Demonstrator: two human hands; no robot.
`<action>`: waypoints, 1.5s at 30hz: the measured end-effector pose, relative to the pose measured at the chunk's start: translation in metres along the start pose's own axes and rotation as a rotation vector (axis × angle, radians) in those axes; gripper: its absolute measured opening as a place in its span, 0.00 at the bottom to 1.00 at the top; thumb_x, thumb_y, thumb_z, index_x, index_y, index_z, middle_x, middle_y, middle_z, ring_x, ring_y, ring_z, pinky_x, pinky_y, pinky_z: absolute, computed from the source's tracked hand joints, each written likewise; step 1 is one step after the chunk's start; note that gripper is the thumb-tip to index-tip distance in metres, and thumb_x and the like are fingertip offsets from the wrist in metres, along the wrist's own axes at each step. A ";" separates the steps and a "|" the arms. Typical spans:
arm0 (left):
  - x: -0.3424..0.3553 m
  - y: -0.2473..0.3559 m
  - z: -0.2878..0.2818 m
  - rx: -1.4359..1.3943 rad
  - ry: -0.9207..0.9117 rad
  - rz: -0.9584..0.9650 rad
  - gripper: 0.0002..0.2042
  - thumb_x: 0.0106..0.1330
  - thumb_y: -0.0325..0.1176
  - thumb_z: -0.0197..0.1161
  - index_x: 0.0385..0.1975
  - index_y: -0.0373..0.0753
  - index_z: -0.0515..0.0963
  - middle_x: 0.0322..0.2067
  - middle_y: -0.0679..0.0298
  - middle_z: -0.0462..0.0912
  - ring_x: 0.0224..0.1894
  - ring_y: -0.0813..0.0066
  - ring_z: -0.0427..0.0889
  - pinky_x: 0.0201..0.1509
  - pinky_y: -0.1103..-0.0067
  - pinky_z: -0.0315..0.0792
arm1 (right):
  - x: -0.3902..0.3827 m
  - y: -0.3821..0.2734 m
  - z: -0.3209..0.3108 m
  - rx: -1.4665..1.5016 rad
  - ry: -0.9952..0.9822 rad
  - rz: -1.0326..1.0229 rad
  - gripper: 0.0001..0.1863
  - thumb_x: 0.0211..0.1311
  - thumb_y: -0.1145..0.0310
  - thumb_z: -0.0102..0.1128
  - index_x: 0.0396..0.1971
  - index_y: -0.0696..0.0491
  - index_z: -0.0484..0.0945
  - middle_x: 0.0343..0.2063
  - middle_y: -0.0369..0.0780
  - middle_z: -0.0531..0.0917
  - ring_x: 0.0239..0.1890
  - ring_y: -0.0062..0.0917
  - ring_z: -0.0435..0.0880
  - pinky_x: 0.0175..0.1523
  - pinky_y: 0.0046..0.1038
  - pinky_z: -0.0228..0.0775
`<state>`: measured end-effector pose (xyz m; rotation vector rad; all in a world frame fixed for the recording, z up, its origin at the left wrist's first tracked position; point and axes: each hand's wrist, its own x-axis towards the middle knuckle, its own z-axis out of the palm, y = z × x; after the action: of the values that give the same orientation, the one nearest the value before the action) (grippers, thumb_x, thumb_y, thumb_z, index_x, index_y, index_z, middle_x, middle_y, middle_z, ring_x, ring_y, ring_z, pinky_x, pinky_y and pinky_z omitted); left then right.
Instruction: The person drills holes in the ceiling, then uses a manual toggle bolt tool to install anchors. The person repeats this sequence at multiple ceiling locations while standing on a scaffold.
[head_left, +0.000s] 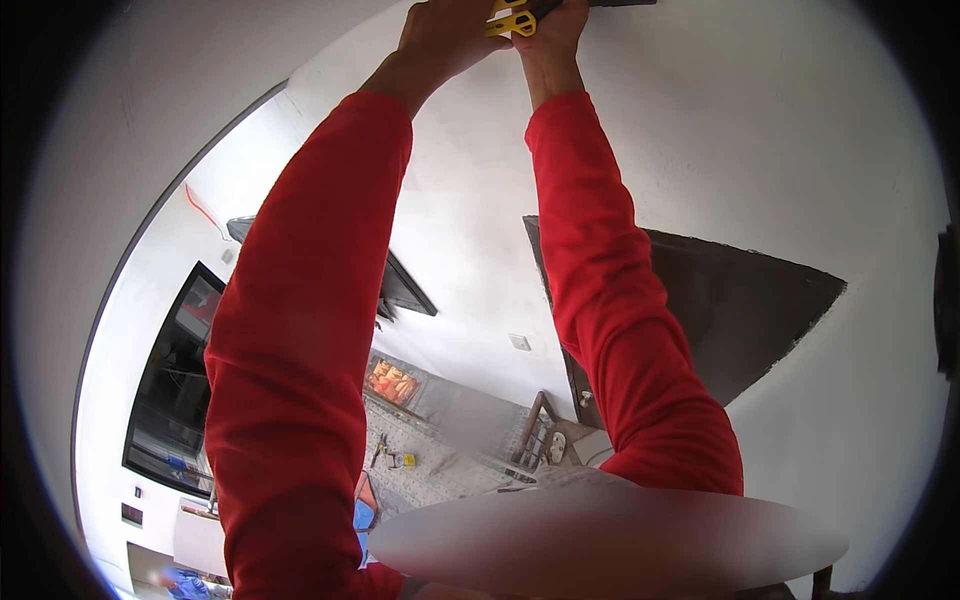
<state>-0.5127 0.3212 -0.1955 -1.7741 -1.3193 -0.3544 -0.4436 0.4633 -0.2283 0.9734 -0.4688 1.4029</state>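
Note:
Both my arms, in red sleeves, reach up to the top edge of the head view. My left hand (445, 35) is closed against a small yellow-and-black hand tool (513, 24), whose exact kind I cannot make out. On the tool's other side my right hand (557, 30) wraps round its dark part. The fingertips of both hands are partly cut off by the frame's edge. A dark flat piece (625, 2) shows just past my right hand, also cut off; whether it touches the hand I cannot tell.
White walls surround me. A dark triangular-looking panel (730, 300) lies behind my right arm. A black-framed window (165, 390) is at left. Below are the floor (420, 455) with small tools, an orange-filled container (391, 383) and a wooden frame (530, 425). A person in blue (188, 584) is far off.

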 end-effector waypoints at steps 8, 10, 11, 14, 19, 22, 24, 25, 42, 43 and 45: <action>0.013 -0.011 -0.018 -0.162 -0.043 -0.067 0.17 0.74 0.47 0.56 0.41 0.36 0.78 0.38 0.45 0.86 0.45 0.43 0.85 0.46 0.56 0.77 | 0.003 0.002 -0.006 -0.254 0.167 0.048 0.18 0.70 0.50 0.65 0.26 0.46 0.75 0.21 0.35 0.80 0.25 0.25 0.82 0.33 0.31 0.78; 0.013 -0.006 -0.018 -0.126 -0.012 -0.159 0.18 0.76 0.47 0.53 0.41 0.35 0.78 0.39 0.44 0.86 0.44 0.42 0.85 0.46 0.55 0.77 | -0.010 -0.007 -0.005 -0.351 0.129 0.123 0.16 0.71 0.49 0.64 0.36 0.47 0.78 0.29 0.34 0.84 0.34 0.25 0.86 0.36 0.32 0.80; 0.011 -0.004 -0.018 -0.112 -0.030 -0.157 0.19 0.77 0.48 0.52 0.41 0.35 0.78 0.39 0.45 0.86 0.44 0.41 0.85 0.45 0.55 0.77 | -0.026 -0.013 -0.007 -0.452 0.159 0.123 0.16 0.71 0.49 0.63 0.39 0.48 0.78 0.32 0.34 0.85 0.36 0.25 0.87 0.37 0.33 0.81; 0.009 0.000 -0.020 -0.113 -0.042 -0.163 0.20 0.78 0.48 0.50 0.41 0.35 0.77 0.37 0.44 0.86 0.43 0.41 0.85 0.45 0.54 0.77 | -0.088 -0.064 -0.016 -0.682 -0.022 0.208 0.19 0.74 0.64 0.62 0.60 0.53 0.77 0.40 0.37 0.83 0.36 0.21 0.84 0.44 0.31 0.77; 0.004 0.001 -0.012 -0.148 0.005 -0.145 0.18 0.78 0.47 0.50 0.41 0.37 0.76 0.36 0.45 0.86 0.42 0.41 0.85 0.44 0.53 0.77 | -0.105 -0.090 -0.012 -0.651 -0.026 0.057 0.23 0.74 0.59 0.61 0.62 0.54 0.74 0.42 0.38 0.84 0.37 0.24 0.84 0.40 0.28 0.74; 0.006 -0.003 -0.008 -0.198 0.007 -0.127 0.17 0.78 0.47 0.51 0.41 0.38 0.76 0.36 0.45 0.86 0.42 0.41 0.85 0.44 0.54 0.77 | -0.067 -0.036 0.004 -0.231 0.085 0.025 0.19 0.75 0.50 0.58 0.50 0.50 0.76 0.40 0.36 0.86 0.44 0.28 0.87 0.39 0.34 0.80; 0.006 -0.005 -0.007 -0.235 0.010 -0.105 0.16 0.77 0.46 0.51 0.41 0.38 0.75 0.37 0.45 0.86 0.42 0.41 0.85 0.44 0.54 0.77 | -0.044 -0.017 0.011 -0.031 0.093 0.049 0.20 0.76 0.49 0.55 0.52 0.50 0.75 0.35 0.36 0.85 0.41 0.29 0.86 0.39 0.34 0.80; 0.006 -0.005 -0.006 -0.205 0.008 -0.120 0.16 0.77 0.46 0.51 0.42 0.37 0.75 0.37 0.45 0.86 0.42 0.41 0.85 0.44 0.55 0.77 | -0.034 -0.013 0.012 -0.036 0.039 0.061 0.20 0.76 0.49 0.55 0.52 0.50 0.75 0.33 0.36 0.84 0.39 0.29 0.85 0.38 0.34 0.80; 0.001 0.000 0.006 0.108 0.069 -0.007 0.21 0.64 0.30 0.64 0.55 0.33 0.68 0.45 0.49 0.82 0.47 0.49 0.84 0.51 0.58 0.76 | -0.016 -0.014 0.013 -0.221 0.107 0.080 0.23 0.71 0.49 0.63 0.52 0.52 0.74 0.31 0.39 0.85 0.41 0.30 0.86 0.47 0.35 0.81; 0.003 -0.005 0.013 0.195 0.156 0.019 0.20 0.63 0.29 0.65 0.54 0.36 0.69 0.44 0.55 0.82 0.42 0.54 0.85 0.47 0.61 0.78 | -0.018 -0.021 0.013 -0.290 0.136 0.046 0.22 0.71 0.50 0.63 0.52 0.51 0.74 0.34 0.39 0.85 0.42 0.30 0.86 0.48 0.37 0.80; 0.008 -0.012 0.025 0.301 0.245 0.024 0.19 0.64 0.31 0.65 0.53 0.38 0.70 0.43 0.57 0.82 0.41 0.57 0.85 0.46 0.63 0.78 | -0.025 -0.042 0.007 -0.434 0.191 -0.013 0.20 0.72 0.52 0.63 0.52 0.50 0.74 0.40 0.39 0.85 0.44 0.30 0.86 0.51 0.40 0.80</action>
<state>-0.5265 0.3461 -0.1990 -1.4444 -1.1126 -0.3292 -0.4059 0.4476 -0.2556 0.4865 -0.5910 1.2959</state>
